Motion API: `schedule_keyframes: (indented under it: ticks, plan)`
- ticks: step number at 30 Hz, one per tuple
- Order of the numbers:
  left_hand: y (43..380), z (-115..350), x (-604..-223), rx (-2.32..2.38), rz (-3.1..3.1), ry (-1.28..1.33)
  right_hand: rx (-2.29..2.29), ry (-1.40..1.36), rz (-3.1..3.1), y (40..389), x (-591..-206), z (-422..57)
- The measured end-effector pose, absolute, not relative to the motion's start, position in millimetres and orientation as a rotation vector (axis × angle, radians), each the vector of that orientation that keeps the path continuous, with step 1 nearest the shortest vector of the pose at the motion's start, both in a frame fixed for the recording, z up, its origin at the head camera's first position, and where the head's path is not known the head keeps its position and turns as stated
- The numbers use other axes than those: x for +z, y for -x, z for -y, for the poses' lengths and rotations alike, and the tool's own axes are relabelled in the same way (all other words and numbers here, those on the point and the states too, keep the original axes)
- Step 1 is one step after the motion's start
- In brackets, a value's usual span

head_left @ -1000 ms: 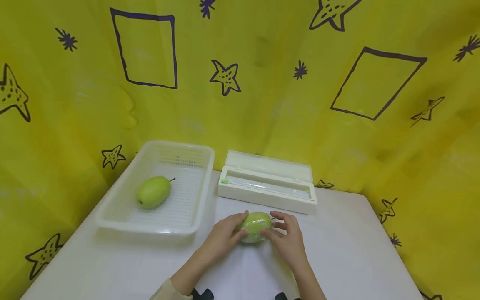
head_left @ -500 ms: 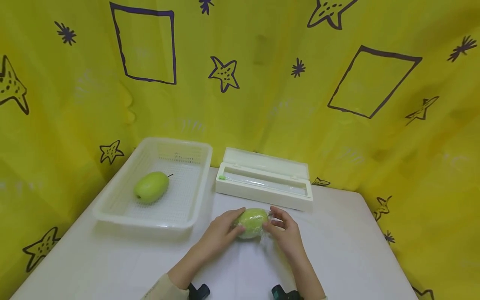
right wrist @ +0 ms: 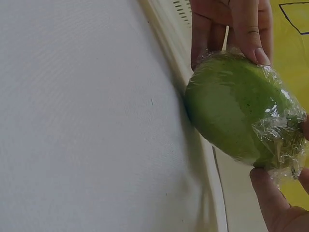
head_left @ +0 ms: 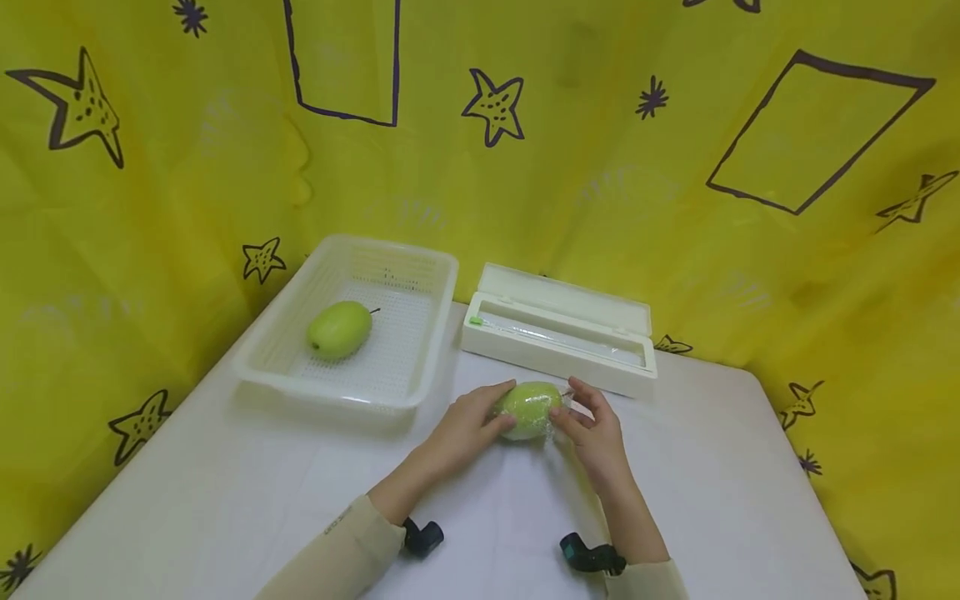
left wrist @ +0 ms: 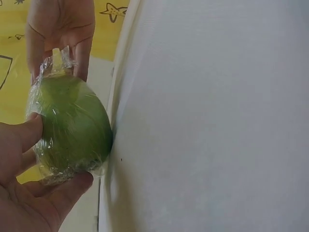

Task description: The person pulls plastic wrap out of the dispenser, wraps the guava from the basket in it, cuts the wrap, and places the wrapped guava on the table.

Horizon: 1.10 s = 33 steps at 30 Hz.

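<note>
A green pear (head_left: 531,410) wrapped in clear plastic film is held just above or on the table; I cannot tell which. My left hand (head_left: 471,423) grips its left end between thumb and fingers. At the stem end, my right hand (head_left: 602,433) has its thumb and fingertips around the pear and the gathered film (right wrist: 282,140). The left wrist view shows the film (left wrist: 48,140) crinkled round the pear's side and ends. A second green pear (head_left: 340,330), with a dark stem, lies in a white plastic basket (head_left: 431,367) on the left.
Behind my hands stands a long white box (head_left: 558,361) with its lid (head_left: 564,298) raised; a clear strip and a small green piece (head_left: 476,321) show inside. A yellow patterned curtain (head_left: 450,183) hangs behind the white table (head_left: 705,467).
The head view has tilted down and shifted left. Both hands stay on the wrapped pear, and the right fingers have shifted slightly over the film at the stem end.
</note>
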<state>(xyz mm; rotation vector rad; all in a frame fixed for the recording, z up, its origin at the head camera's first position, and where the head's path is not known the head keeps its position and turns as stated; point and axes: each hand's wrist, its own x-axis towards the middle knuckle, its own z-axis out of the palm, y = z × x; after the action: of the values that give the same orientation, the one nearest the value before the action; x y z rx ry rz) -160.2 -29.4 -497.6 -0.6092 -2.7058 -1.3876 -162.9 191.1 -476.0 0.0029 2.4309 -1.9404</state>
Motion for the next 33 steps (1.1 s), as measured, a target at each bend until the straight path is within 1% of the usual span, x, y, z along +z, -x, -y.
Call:
schedule_keyframes:
  ticks: [11,22,26,30,33]
  plan:
    - [179,24,-501,-1.457,2.707,0.667,-1.971,-0.078,-2.420,171,-477,-200]
    - [173,18,-507,-1.537,2.702,0.651,-1.899,-0.087,-2.497,162,-480,-209]
    - [171,22,-501,-1.517,2.732,0.624,-1.905,-0.071,-2.561,162,-484,-206]
    - [168,31,-487,-1.465,2.764,0.603,-1.970,-0.006,-2.535,163,-486,-197]
    - [166,33,-473,-1.438,2.754,0.667,-2.002,0.068,-2.530,161,-486,-189]
